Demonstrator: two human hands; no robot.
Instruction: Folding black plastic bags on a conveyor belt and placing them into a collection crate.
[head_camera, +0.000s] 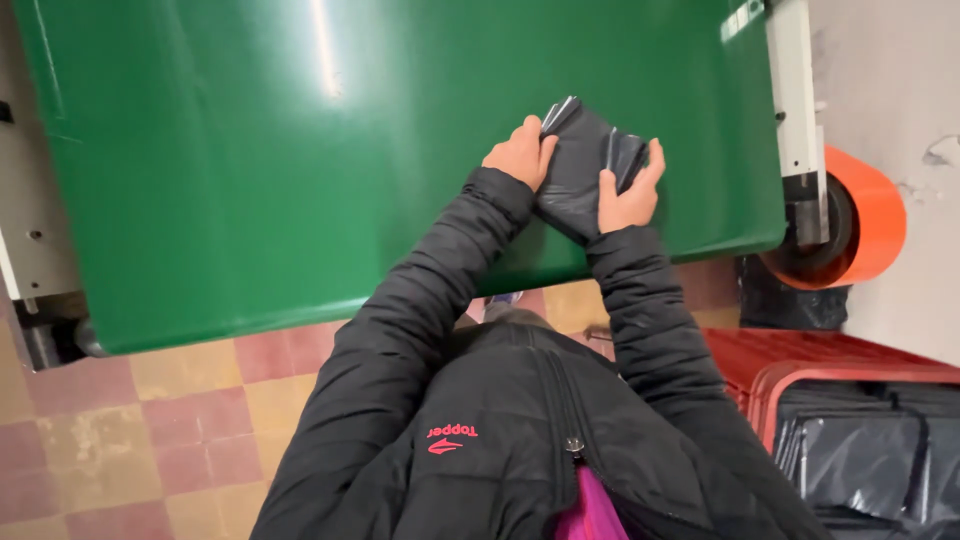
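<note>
A folded stack of black plastic bags (585, 165) lies on the green conveyor belt (300, 150) near its right end. My left hand (520, 155) grips the stack's left edge. My right hand (632, 190) clasps its right side, fingers curled over the top. Both arms wear black padded jacket sleeves.
An orange roller (865, 215) sits at the belt's right end beside a white machine frame (800, 110). A red crate (800, 375) at lower right holds more black bags (870, 450). The floor (120, 440) has red and yellow tiles.
</note>
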